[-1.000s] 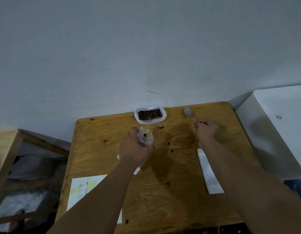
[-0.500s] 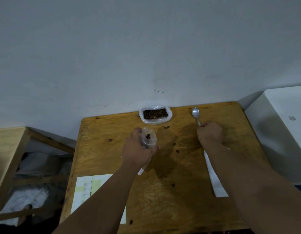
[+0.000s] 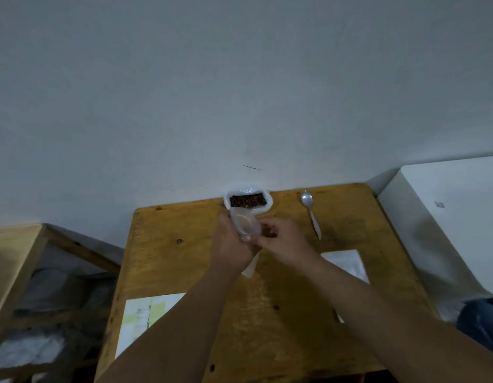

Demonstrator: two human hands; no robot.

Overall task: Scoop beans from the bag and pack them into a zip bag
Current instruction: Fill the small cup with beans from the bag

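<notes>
— Which containers are there, and what's in them?

— Two. One white plastic bag (image 3: 268, 206) stands open at the far edge of the wooden table (image 3: 350, 313), against the wall, full of dark brown beans (image 3: 248, 201). One clear zip bag (image 3: 244, 224) is in my left hand (image 3: 231, 246), held upright just near of the bean bag, mouth toward the far side. I can't make out what is inside it.

— And your hands?

— My left hand grips the zip bag around its lower part. My right hand (image 3: 282, 242) is just beside it, its fingers curled in at the bag's right edge; whether they pinch the plastic I cannot tell.

— The spoon?

— One metal spoon (image 3: 311, 214) lies on the table, right of my hands, its bowl toward the far edge and its handle pointing near.

— Any labels or writing?

— Nothing legible. One printed sheet (image 3: 145, 319) with pale yellow-green patches lies at the near left corner, too blurred to read. One plain white flat piece (image 3: 346, 262) lies to the right, partly under my right forearm.
</notes>
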